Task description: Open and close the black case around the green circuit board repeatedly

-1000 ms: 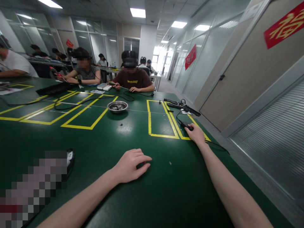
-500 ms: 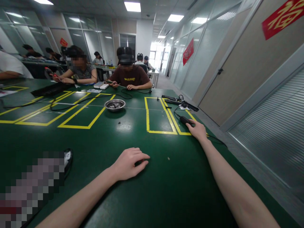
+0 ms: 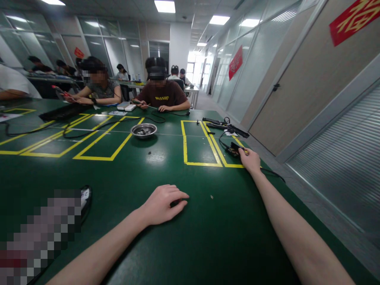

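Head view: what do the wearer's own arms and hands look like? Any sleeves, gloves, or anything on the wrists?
Both are bare. The left hand and right hand wear no gloves, and no ring shows. The left forearm and right forearm are uncovered down to the frame edge: no sleeve, watch, band, cable or marking on either.

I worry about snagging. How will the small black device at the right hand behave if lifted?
The black device looks small, so probably light and rigid. Its thin cable curves loosely, so likely floppy and may drag. The right hand touches its end.
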`<move>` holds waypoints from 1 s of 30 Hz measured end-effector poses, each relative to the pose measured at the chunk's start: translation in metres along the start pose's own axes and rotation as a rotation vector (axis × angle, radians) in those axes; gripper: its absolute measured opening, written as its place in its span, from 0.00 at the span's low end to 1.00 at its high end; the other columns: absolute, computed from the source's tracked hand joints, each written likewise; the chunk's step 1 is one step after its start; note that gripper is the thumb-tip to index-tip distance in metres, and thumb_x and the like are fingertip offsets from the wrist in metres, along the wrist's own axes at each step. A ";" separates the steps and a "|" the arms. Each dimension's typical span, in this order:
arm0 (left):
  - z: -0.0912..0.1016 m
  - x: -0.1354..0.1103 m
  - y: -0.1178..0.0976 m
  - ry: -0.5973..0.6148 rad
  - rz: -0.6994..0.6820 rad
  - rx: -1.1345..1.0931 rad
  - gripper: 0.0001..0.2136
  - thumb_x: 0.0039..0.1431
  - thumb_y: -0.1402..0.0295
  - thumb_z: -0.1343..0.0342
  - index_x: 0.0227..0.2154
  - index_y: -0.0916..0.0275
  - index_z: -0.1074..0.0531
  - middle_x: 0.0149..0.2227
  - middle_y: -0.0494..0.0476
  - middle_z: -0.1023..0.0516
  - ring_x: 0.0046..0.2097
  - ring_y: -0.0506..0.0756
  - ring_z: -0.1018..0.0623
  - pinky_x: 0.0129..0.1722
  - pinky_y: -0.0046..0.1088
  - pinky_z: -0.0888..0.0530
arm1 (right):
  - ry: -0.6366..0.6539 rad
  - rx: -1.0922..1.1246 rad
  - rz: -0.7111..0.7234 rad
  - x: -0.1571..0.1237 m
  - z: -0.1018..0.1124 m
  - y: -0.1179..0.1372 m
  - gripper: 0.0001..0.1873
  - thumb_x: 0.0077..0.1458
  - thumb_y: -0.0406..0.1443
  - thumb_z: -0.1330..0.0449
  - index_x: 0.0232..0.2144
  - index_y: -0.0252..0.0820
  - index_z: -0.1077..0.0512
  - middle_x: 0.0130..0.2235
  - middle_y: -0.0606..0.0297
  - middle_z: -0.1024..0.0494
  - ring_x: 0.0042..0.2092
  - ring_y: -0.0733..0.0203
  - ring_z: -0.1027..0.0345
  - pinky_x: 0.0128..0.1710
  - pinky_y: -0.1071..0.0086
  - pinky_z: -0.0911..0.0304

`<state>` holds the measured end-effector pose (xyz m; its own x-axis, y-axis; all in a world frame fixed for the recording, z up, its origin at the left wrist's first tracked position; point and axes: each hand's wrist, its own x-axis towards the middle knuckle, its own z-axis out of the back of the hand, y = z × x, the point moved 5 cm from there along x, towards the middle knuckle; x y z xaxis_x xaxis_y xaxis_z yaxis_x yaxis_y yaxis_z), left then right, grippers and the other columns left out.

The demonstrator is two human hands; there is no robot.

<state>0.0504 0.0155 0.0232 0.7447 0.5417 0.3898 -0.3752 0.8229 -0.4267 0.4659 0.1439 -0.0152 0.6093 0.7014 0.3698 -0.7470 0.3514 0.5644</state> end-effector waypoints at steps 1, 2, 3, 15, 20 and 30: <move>0.000 0.000 0.000 0.006 0.003 0.001 0.10 0.68 0.68 0.47 0.44 0.62 0.21 0.36 0.55 0.17 0.36 0.53 0.20 0.41 0.31 0.25 | -0.011 -0.007 -0.010 0.001 0.000 -0.001 0.22 0.60 0.44 0.45 0.44 0.35 0.19 0.40 0.46 0.17 0.45 0.42 0.24 0.43 0.59 0.33; 0.000 0.000 0.000 0.011 0.004 0.001 0.10 0.68 0.68 0.47 0.44 0.62 0.21 0.36 0.55 0.17 0.36 0.53 0.21 0.41 0.31 0.25 | -0.022 -0.013 -0.015 0.001 -0.001 -0.002 0.21 0.61 0.42 0.47 0.43 0.35 0.19 0.40 0.44 0.17 0.45 0.41 0.24 0.42 0.58 0.33; 0.000 0.000 0.000 0.015 0.005 -0.001 0.10 0.68 0.68 0.47 0.43 0.62 0.21 0.36 0.55 0.17 0.36 0.53 0.21 0.41 0.31 0.25 | -0.032 -0.017 -0.018 0.001 -0.001 -0.002 0.21 0.61 0.40 0.48 0.42 0.34 0.19 0.40 0.43 0.17 0.45 0.40 0.24 0.43 0.58 0.33; -0.001 0.001 0.000 0.030 0.011 -0.003 0.10 0.68 0.67 0.47 0.40 0.62 0.21 0.34 0.54 0.18 0.36 0.52 0.21 0.39 0.30 0.27 | -0.101 0.086 0.140 0.000 0.000 0.000 0.27 0.44 0.46 0.35 0.46 0.40 0.26 0.37 0.56 0.20 0.44 0.45 0.28 0.46 0.57 0.34; -0.001 0.001 0.001 0.043 0.015 -0.004 0.09 0.68 0.67 0.47 0.40 0.61 0.21 0.34 0.54 0.18 0.36 0.53 0.21 0.40 0.30 0.27 | -0.118 0.144 0.175 0.007 -0.001 -0.009 0.27 0.39 0.40 0.38 0.46 0.40 0.28 0.36 0.59 0.25 0.43 0.47 0.32 0.46 0.56 0.34; -0.001 0.001 -0.001 0.030 -0.003 0.008 0.09 0.68 0.68 0.47 0.38 0.61 0.21 0.33 0.53 0.18 0.35 0.52 0.22 0.38 0.29 0.27 | -0.002 -0.048 0.087 0.011 -0.014 -0.012 0.24 0.51 0.40 0.41 0.49 0.40 0.21 0.45 0.50 0.19 0.48 0.42 0.26 0.48 0.55 0.32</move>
<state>0.0521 0.0157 0.0232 0.7623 0.5335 0.3663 -0.3769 0.8261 -0.4188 0.4780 0.1559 -0.0283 0.5420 0.7293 0.4176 -0.8092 0.3187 0.4937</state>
